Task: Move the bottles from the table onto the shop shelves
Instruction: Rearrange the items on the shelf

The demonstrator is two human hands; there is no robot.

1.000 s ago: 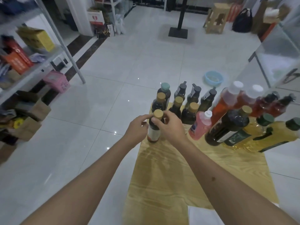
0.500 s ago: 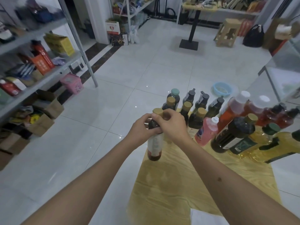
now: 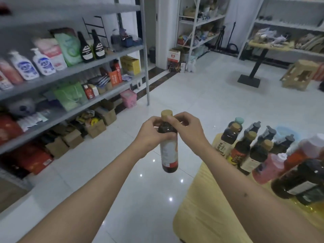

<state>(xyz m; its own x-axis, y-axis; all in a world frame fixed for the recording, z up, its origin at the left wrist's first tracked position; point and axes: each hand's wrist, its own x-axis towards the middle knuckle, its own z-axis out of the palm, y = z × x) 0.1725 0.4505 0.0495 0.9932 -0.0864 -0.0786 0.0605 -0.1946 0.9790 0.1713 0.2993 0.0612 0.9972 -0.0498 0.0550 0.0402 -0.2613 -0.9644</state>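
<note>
Above the white tiled floor [image 3: 184, 95], just left of the table [image 3: 206, 213], a dark glass bottle [image 3: 169, 149] with a tan cap [image 3: 166, 115] hangs upright in mid-air, held in both hands. Left hand [image 3: 150, 135]: fingers curled round the bottle's shoulder and upper body, thumb side toward the camera. Right hand [image 3: 187, 129]: fingers wrapped at the neck, thumb pressed against the side of the cap. Neither hand is released; both are grasping the same bottle. Label on the bottle is white with a red-orange band near the base; text unreadable. Bottle base is clear of the table, with floor visible below it. Table has a yellow wood-grain top and sits at lower right. On its far end stands the remaining cluster of bottles [image 3: 259, 148]: dark ones with tan caps, dark ones with black spouted caps, one with a teal cap, a pink bottle [image 3: 268, 168], and larger red and dark bottles lying at the right edge, partly cut off. Grey metal shelves [image 3: 73, 71] run along the left side, stocked with white pump bottles, two dark bottles [image 3: 93, 46], green and pink packets, and boxes; cardboard cartons sit on the floor beneath. Blur on the left shelf contents limits further detail.
</note>
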